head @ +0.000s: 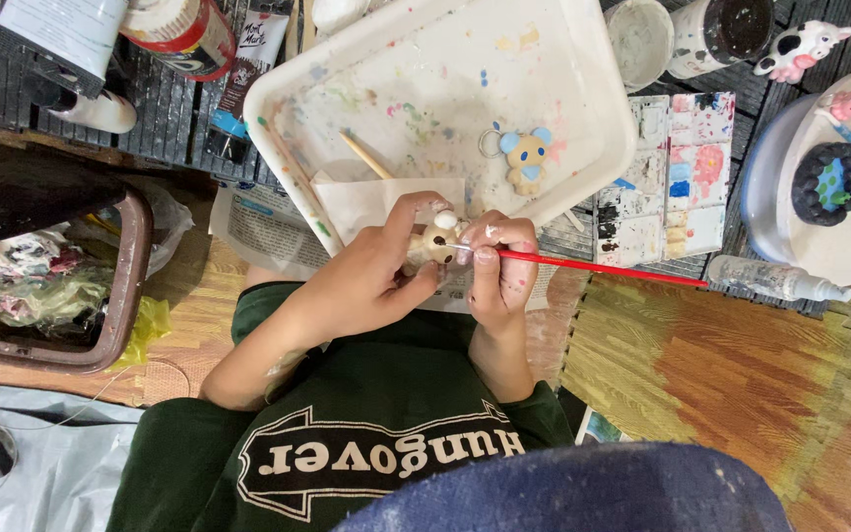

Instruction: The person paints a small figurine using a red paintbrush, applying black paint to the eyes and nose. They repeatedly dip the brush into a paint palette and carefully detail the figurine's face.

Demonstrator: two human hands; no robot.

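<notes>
A brown waste bin (71, 296) sits far left. The left hand (371, 271) reaches forward, fingers curled around a small tan figurine (435, 241), held just below the white tray (583, 148). Touching it, the right hand (499, 266) pinches a red paintbrush (603, 266), its handle pointing right toward the paint palette (677, 177).

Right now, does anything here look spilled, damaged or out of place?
Only paint mess: the white tray is speckled with dried paint, and the palette is smeared. Nothing looks tipped or broken.
</notes>
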